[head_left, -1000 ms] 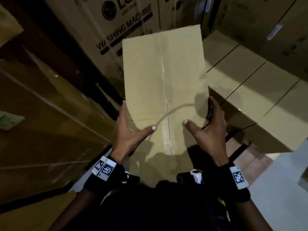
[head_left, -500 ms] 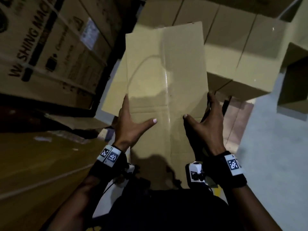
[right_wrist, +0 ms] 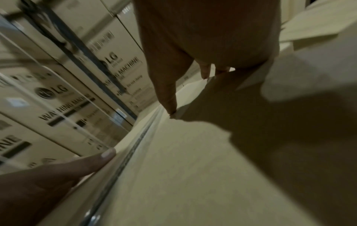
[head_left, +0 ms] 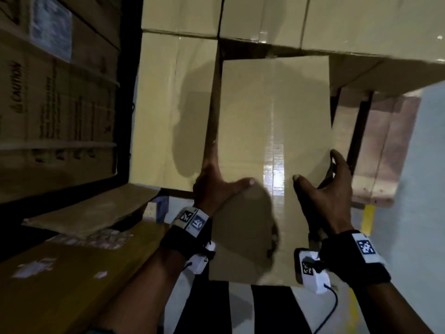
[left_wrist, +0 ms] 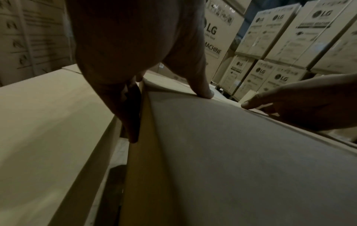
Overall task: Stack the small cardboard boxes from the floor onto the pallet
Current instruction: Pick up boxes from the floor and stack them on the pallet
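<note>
Head view shows a plain cardboard box (head_left: 273, 141) held out in front of the person between both hands, its taped top seam running away from the camera. Its far end reaches up to the stacked boxes (head_left: 265, 18), and its left side lies just beside another stacked box (head_left: 168, 104) with a narrow gap between them. On the near left corner, the left hand (head_left: 214, 186) clasps the box: its thumb lies flat across the top face while the fingers (left_wrist: 131, 122) reach straight down the left side wall into that gap, as the left wrist view shows. Opposite it, the right hand (head_left: 325, 186) holds the near right edge the same way, with the thumb (right_wrist: 168, 97) laid on the top face close to the tape seam and the other fingers wrapped over the right edge, mostly hidden from the head view. Both wrists are bent back, with forearms angling in from the lower corners and the palms turned toward each other. Whether the box rests on anything beneath cannot be told. Right of it, part of a wooden pallet (head_left: 380, 150) shows on the pale floor (head_left: 423, 165). Larger printed cartons (head_left: 55, 92) stand at the left.
</note>
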